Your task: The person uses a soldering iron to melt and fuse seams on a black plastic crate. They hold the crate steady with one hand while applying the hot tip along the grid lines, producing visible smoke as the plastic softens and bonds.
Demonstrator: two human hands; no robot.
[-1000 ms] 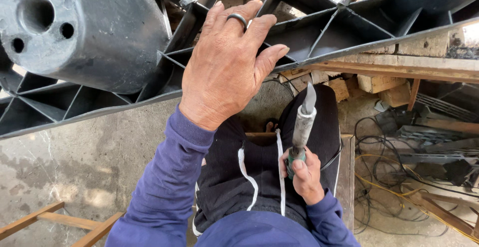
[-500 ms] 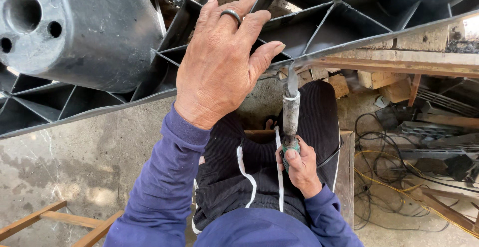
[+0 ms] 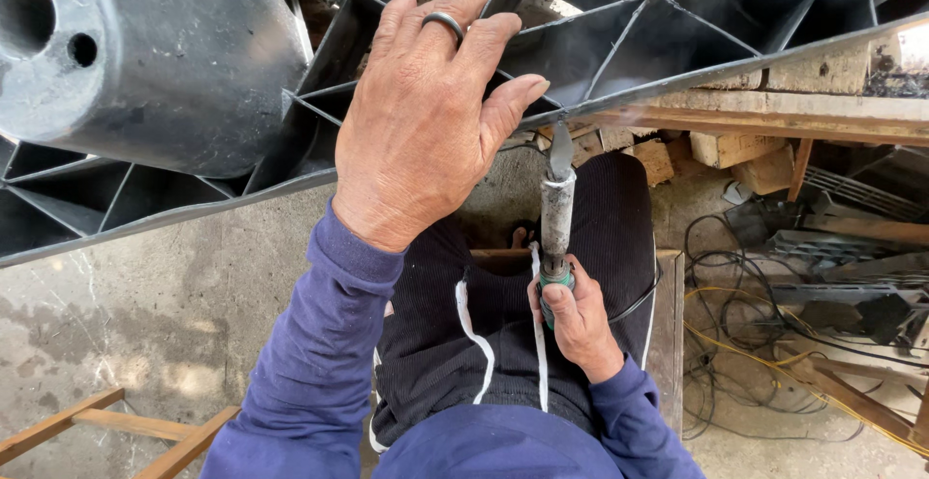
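We sit over a concrete floor (image 3: 145, 344), cables at three o'clock. Our left hand (image 3: 426, 121) lies flat, fingers spread, on the black ribbed panel (image 3: 629, 44); our right hand (image 3: 576, 319) grips the soldering iron (image 3: 556, 213), tip touching the panel's edge at twelve o'clock.

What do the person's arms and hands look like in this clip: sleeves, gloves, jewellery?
Both arms wear long purple-blue fabric sleeves with ribbed cuffs at the wrists. Both hands are bare, no gloves. The left hand has a plain dark metal ring on one finger; the right hand shows no ring.
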